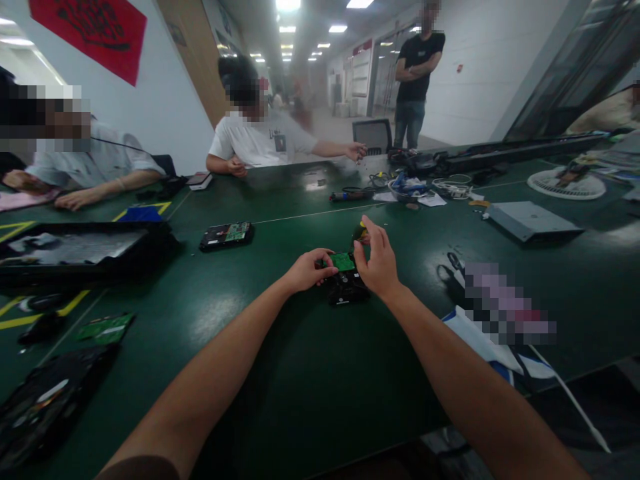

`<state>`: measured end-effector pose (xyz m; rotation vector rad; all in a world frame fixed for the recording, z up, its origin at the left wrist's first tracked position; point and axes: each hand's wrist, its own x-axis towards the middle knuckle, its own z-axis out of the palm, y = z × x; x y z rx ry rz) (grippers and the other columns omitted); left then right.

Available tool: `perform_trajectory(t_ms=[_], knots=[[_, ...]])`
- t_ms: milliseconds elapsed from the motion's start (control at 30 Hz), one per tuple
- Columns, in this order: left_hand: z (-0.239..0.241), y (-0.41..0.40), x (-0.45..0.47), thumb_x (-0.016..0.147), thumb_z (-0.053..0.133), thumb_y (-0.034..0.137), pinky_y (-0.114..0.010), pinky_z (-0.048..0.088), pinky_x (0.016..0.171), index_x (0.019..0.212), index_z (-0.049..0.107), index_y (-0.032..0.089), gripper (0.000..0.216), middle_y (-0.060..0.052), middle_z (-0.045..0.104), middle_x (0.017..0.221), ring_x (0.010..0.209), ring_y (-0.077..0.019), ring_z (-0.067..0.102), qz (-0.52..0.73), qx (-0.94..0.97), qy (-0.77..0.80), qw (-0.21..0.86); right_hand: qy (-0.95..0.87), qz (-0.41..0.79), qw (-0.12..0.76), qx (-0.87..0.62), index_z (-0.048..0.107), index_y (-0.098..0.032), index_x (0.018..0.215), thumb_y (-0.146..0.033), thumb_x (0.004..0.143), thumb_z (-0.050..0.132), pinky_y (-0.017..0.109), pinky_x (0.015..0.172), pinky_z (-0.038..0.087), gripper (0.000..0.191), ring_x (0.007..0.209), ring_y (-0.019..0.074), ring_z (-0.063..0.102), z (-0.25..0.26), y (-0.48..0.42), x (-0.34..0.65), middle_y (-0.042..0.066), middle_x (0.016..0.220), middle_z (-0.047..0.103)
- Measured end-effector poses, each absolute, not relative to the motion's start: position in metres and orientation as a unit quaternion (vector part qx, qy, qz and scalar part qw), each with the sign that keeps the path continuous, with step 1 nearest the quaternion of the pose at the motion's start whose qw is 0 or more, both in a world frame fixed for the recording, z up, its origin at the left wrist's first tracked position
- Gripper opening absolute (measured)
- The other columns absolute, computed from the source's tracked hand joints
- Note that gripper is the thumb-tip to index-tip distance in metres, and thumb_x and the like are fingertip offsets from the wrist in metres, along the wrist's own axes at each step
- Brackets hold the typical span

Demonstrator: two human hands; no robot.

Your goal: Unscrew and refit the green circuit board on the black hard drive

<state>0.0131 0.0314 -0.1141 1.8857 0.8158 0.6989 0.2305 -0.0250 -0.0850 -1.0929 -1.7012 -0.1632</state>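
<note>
A black hard drive [345, 288] with a green circuit board [343, 261] on top lies on the dark green table [300, 373] in front of me. My left hand [307, 270] grips its left side, fingers curled on the board's edge. My right hand [377, 260] is closed around a small screwdriver with a yellow and black handle [359, 233], held upright over the drive's right side.
Another hard drive [226, 235] lies further left. A black tray [75, 250], a loose green board [105, 328] and dark parts sit at the left. Scissors [453, 263], a grey box [533, 220] and cables [415, 187] are right and beyond. Two seated people and one standing are across the table.
</note>
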Motion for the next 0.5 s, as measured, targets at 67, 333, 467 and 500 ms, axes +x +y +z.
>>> perform_trajectory(t_ms=[67, 333, 467, 500], knots=[[-0.1142, 0.0316, 0.013, 0.086, 0.076, 0.036, -0.021, 0.054, 0.048, 0.09, 0.062, 0.013, 0.027, -0.016, 0.05, 0.152, 0.059, -0.0034, 0.062, 0.281, 0.77, 0.333, 0.466, -0.71, -0.066, 0.528, -0.461, 0.031, -0.031, 0.159, -0.029, 0.102, 0.05, 0.05, 0.097, 0.059, 0.06, 0.112, 0.0274, 0.062, -0.0847, -0.0256, 0.2303, 0.013, 0.136, 0.054], [-0.1143, 0.0316, 0.0127, 0.087, 0.076, 0.036, -0.021, 0.054, 0.048, 0.093, 0.063, 0.014, 0.026, -0.016, 0.049, 0.153, 0.06, -0.0031, 0.061, 0.28, 0.767, 0.334, 0.471, -0.712, -0.071, 0.526, -0.46, 0.03, -0.034, 0.16, -0.028, 0.103, 0.048, 0.049, 0.098, 0.059, 0.06, 0.11, 0.0264, 0.063, -0.0833, -0.0266, 0.2297, 0.011, 0.134, 0.055], [-0.1142, 0.0322, 0.0126, 0.087, 0.076, 0.034, -0.022, 0.055, 0.049, 0.096, 0.063, 0.014, 0.025, -0.016, 0.049, 0.152, 0.061, -0.0037, 0.062, 0.279, 0.767, 0.334, 0.471, -0.709, -0.067, 0.53, -0.46, 0.034, -0.036, 0.158, -0.032, 0.101, 0.054, 0.047, 0.09, 0.062, 0.06, 0.1, 0.0242, 0.065, -0.0831, -0.0273, 0.2298, 0.01, 0.128, 0.056], [-0.1143, 0.0322, 0.0126, 0.087, 0.076, 0.033, -0.022, 0.055, 0.049, 0.097, 0.063, 0.014, 0.025, -0.016, 0.049, 0.152, 0.061, -0.0037, 0.062, 0.279, 0.768, 0.333, 0.47, -0.711, -0.066, 0.53, -0.458, 0.034, -0.036, 0.158, -0.032, 0.101, 0.055, 0.046, 0.09, 0.062, 0.06, 0.1, 0.0238, 0.065, -0.0831, -0.0275, 0.2298, 0.009, 0.128, 0.056]])
